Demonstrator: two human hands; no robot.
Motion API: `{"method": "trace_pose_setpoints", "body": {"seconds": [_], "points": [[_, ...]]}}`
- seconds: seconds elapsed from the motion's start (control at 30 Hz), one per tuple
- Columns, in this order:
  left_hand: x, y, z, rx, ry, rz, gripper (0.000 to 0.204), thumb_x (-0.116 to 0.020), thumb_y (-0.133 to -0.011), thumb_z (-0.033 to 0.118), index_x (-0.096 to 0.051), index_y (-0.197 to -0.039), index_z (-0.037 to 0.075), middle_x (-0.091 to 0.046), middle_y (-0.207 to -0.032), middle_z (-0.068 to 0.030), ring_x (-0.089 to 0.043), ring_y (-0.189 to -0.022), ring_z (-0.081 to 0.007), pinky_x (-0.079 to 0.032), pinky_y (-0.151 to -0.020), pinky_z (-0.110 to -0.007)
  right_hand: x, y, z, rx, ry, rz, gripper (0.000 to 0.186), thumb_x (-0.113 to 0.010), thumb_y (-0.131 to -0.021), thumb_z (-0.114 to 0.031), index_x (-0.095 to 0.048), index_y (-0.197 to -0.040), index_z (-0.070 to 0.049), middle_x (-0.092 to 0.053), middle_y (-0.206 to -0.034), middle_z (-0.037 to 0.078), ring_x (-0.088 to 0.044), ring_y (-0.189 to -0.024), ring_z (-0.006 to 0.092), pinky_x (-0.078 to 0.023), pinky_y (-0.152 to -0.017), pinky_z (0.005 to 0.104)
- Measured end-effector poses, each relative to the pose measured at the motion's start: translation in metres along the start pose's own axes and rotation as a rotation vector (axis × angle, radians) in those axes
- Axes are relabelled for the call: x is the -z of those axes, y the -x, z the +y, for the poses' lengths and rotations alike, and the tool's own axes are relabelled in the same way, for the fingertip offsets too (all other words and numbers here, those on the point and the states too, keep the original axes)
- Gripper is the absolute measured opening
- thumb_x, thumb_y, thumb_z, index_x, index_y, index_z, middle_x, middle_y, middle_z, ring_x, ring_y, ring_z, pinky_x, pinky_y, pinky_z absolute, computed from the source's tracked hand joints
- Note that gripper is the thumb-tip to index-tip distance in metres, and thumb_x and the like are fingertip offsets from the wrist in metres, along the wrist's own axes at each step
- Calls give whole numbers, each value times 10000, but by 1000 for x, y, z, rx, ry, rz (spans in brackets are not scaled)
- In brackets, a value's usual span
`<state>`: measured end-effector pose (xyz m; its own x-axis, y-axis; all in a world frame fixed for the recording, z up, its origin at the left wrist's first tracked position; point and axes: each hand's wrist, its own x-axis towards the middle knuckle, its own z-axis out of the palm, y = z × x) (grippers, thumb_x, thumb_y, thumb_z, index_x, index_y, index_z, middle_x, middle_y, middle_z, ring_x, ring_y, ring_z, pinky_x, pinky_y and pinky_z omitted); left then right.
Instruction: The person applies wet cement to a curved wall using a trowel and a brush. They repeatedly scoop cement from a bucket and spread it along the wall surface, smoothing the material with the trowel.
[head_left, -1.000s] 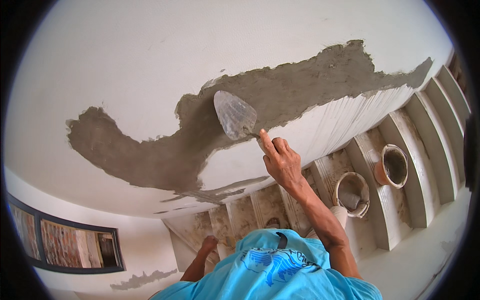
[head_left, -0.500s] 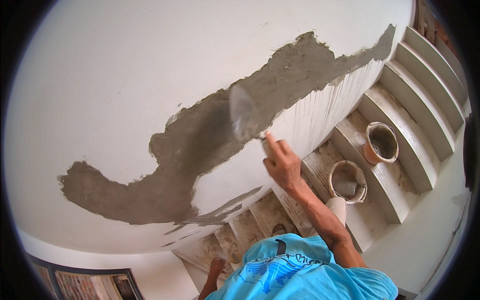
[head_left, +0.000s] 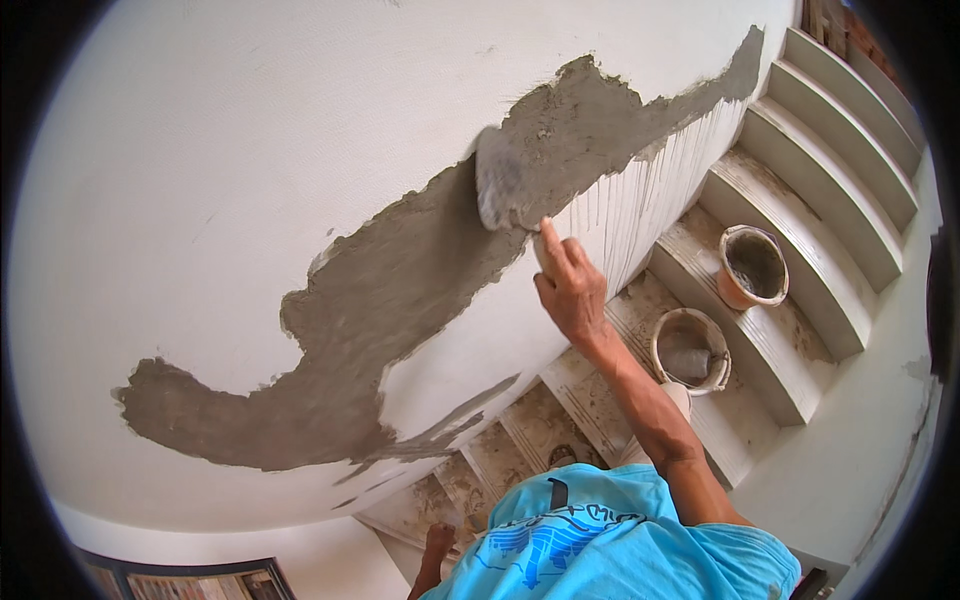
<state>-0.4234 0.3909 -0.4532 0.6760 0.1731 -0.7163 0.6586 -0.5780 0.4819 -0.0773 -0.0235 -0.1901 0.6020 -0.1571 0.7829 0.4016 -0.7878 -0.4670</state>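
My right hand (head_left: 573, 290) is wrapped round the handle of a trowel (head_left: 502, 180), its index finger stretched along toward the blade. The grey, slightly blurred blade lies against a wet band of grey mortar (head_left: 370, 300) that runs diagonally across the white wall (head_left: 200, 160). Beside the blade the mortar is smoother and darker on the lower left, rougher on the upper right. Low down near the blue shirt, my left hand (head_left: 438, 540) appears closed; its fingers are mostly hidden, and I cannot make out what they hold, if anything.
Curved stairs (head_left: 790, 190) climb to the right along the wall, stained with mortar. An orange-toned bucket (head_left: 735, 290) with grey mix stands on one step. A second bucket (head_left: 665, 345), with a greyish object inside, stands lower, close to my leg. A dark-framed opening (head_left: 190, 575) is at lower left.
The trowel and my right hand have moved slightly up and to the right along the mortar band. The whole view has shifted a little. My left hand stays low by the shirt.
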Motion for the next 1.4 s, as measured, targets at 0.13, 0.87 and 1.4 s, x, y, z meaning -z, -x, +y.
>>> {"method": "trace_pose_setpoints", "body": {"seconds": [0.13, 0.87, 1.4], "points": [[8, -6, -19, -100, 13, -12, 309, -575, -926, 215, -629, -913, -89, -633, -782, -180, -676, -652, -286, -637, -508, -452, 7, 4, -1, -6, -63, 14, 798, -675, -686, 50, -492, -1451, -88, -561, -883, 93, -610, -686, 246, -536, -592, 373], [1, -5, -19, -39, -29, -35, 241, -573, -897, 164, -650, -928, -62, -620, -739, -167, -650, -593, -273, -600, -450, -432, -15, 13, 35, -174, -39, 77, 807, -688, -695, 48, -488, -1462, -109, -573, -910, 139, -616, -716, 305, -521, -632, 408], [7, -2, -7, 13, 70, -29, 285, -583, -883, 189, -679, -1007, -49, -626, -763, -169, -649, -623, -271, -611, -494, -445, -26, 11, 31, -182, -65, 98, 803, -703, -695, 61, -488, -1453, -96, -585, -953, 140, -628, -725, 300, -523, -629, 399]]}}
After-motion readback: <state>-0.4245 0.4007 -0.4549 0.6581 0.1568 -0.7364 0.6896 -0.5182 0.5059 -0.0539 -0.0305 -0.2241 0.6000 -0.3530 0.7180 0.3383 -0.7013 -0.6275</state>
